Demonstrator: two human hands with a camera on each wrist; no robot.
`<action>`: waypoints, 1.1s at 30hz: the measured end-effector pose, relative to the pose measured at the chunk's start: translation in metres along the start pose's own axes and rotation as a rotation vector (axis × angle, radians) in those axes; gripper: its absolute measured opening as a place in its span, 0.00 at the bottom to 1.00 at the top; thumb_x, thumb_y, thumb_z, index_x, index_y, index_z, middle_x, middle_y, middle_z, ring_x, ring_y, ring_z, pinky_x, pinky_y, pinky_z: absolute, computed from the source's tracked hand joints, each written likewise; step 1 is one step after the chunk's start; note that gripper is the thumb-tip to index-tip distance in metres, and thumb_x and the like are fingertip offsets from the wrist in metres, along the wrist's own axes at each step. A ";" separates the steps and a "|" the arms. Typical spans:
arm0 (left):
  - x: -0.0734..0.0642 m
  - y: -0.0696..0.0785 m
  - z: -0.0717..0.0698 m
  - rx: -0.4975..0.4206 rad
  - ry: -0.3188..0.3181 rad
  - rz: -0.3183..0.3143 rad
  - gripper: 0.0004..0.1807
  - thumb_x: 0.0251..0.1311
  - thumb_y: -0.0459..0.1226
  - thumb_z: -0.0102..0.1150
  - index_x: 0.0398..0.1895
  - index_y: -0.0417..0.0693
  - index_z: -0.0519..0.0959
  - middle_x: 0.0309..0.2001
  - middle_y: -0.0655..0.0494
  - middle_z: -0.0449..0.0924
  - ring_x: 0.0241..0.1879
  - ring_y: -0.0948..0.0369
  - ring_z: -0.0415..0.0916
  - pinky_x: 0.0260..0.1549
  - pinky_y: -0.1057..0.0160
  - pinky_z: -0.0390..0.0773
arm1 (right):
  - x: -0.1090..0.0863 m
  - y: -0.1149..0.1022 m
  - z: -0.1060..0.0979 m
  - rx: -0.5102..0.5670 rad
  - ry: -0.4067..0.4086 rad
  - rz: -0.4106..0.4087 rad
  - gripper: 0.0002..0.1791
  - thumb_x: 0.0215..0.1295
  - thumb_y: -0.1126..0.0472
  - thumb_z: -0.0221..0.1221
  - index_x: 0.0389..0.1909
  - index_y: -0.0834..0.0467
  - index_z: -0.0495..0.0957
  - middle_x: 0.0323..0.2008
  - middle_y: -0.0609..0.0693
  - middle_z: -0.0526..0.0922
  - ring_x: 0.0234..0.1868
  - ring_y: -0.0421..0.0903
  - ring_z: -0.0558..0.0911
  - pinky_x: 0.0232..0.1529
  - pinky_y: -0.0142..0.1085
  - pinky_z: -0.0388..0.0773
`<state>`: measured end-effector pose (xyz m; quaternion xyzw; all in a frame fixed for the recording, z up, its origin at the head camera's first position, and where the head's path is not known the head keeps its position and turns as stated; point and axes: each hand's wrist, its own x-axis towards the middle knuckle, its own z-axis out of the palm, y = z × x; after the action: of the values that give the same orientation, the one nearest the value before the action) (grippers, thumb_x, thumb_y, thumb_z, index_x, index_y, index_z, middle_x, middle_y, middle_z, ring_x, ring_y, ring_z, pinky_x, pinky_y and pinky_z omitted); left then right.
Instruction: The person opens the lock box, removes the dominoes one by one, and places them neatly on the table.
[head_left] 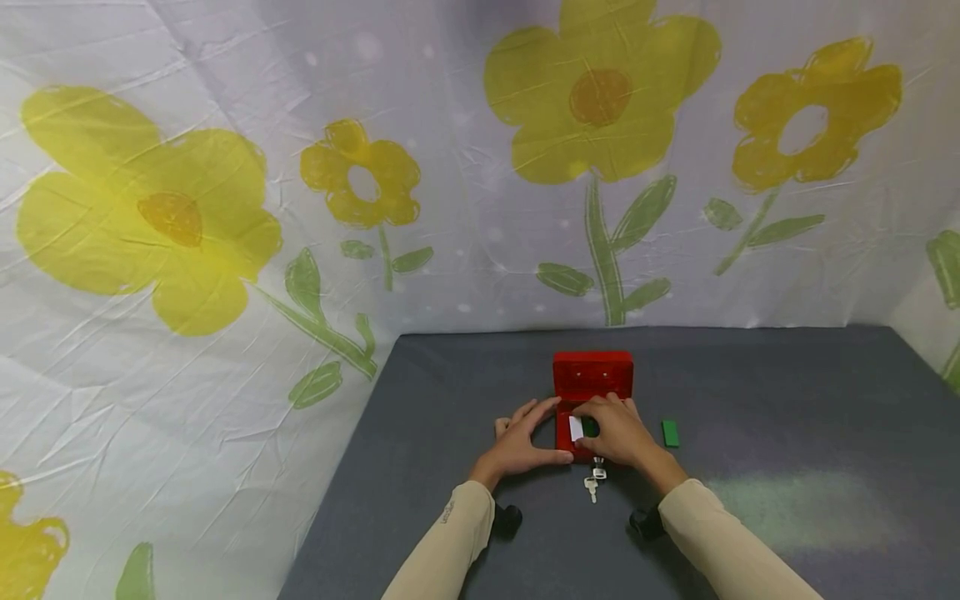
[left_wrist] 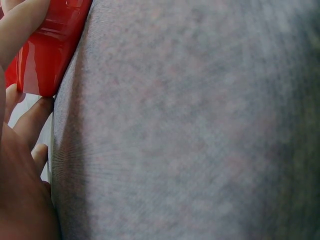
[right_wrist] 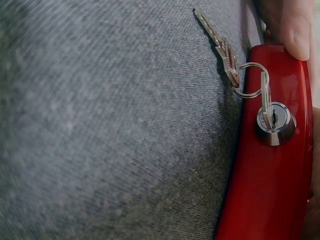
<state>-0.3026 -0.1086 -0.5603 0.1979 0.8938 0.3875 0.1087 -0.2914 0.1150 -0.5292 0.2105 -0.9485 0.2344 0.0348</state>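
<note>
A red cash box point(head_left: 592, 360) stands with its lid raised and a key in its front lock point(right_wrist: 281, 131). My left hand point(head_left: 521, 442) holds the box at its left side, thumb at the front corner and fingers further back. Over the box's inside, my right hand point(head_left: 618, 433) curls its thumb and index finger round the ends of a small white piece point(head_left: 576, 428). Something dark green point(head_left: 590, 427) shows beside that piece, partly hidden by the hand. A second key point(right_wrist: 215, 37) hangs from the ring and lies on the cloth.
A green rectangular tile point(head_left: 670, 433) lies on the dark grey table point(head_left: 450, 375) to the right of the box. Behind the table hangs a pale cloth with yellow flowers point(head_left: 600, 96). A dark round device sits under each wrist.
</note>
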 end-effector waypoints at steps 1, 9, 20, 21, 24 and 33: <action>0.000 0.000 0.000 0.002 -0.001 -0.002 0.51 0.50 0.63 0.72 0.78 0.81 0.57 0.77 0.67 0.63 0.80 0.55 0.45 0.54 0.47 0.51 | 0.000 0.000 0.000 0.003 0.005 0.000 0.24 0.54 0.55 0.76 0.53 0.57 0.85 0.52 0.54 0.87 0.51 0.54 0.78 0.49 0.51 0.66; 0.002 -0.001 0.000 0.002 0.001 -0.011 0.51 0.50 0.64 0.72 0.77 0.82 0.56 0.77 0.66 0.63 0.80 0.54 0.45 0.54 0.47 0.53 | 0.001 0.003 0.003 0.006 0.040 0.003 0.25 0.54 0.55 0.75 0.53 0.57 0.83 0.50 0.54 0.86 0.52 0.55 0.78 0.50 0.50 0.66; 0.003 -0.003 0.001 0.006 0.002 -0.021 0.51 0.49 0.64 0.72 0.77 0.85 0.56 0.77 0.68 0.63 0.80 0.56 0.45 0.55 0.47 0.52 | 0.001 0.005 0.004 0.007 0.060 0.001 0.25 0.54 0.56 0.75 0.53 0.59 0.83 0.50 0.55 0.85 0.52 0.54 0.77 0.50 0.50 0.67; 0.003 -0.004 0.002 0.006 0.002 -0.027 0.52 0.48 0.65 0.72 0.77 0.86 0.55 0.77 0.68 0.63 0.80 0.57 0.44 0.55 0.48 0.52 | 0.001 0.004 0.003 0.008 0.060 0.001 0.25 0.54 0.56 0.75 0.53 0.58 0.83 0.50 0.55 0.85 0.52 0.55 0.77 0.50 0.50 0.67; 0.004 -0.005 0.004 0.012 0.004 -0.031 0.52 0.48 0.66 0.72 0.76 0.88 0.55 0.77 0.69 0.62 0.80 0.58 0.44 0.55 0.48 0.52 | 0.000 0.004 0.003 0.009 0.061 0.001 0.25 0.54 0.56 0.75 0.53 0.58 0.83 0.50 0.55 0.85 0.53 0.55 0.77 0.51 0.52 0.67; 0.005 -0.007 0.006 0.017 0.006 -0.042 0.52 0.47 0.66 0.72 0.75 0.90 0.54 0.77 0.71 0.62 0.80 0.60 0.44 0.57 0.48 0.52 | -0.002 0.005 0.003 0.022 0.084 -0.025 0.26 0.55 0.56 0.74 0.54 0.60 0.82 0.51 0.57 0.85 0.54 0.57 0.78 0.54 0.55 0.69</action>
<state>-0.3069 -0.1069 -0.5696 0.1791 0.9013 0.3781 0.1123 -0.2917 0.1185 -0.5345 0.2127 -0.9408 0.2528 0.0754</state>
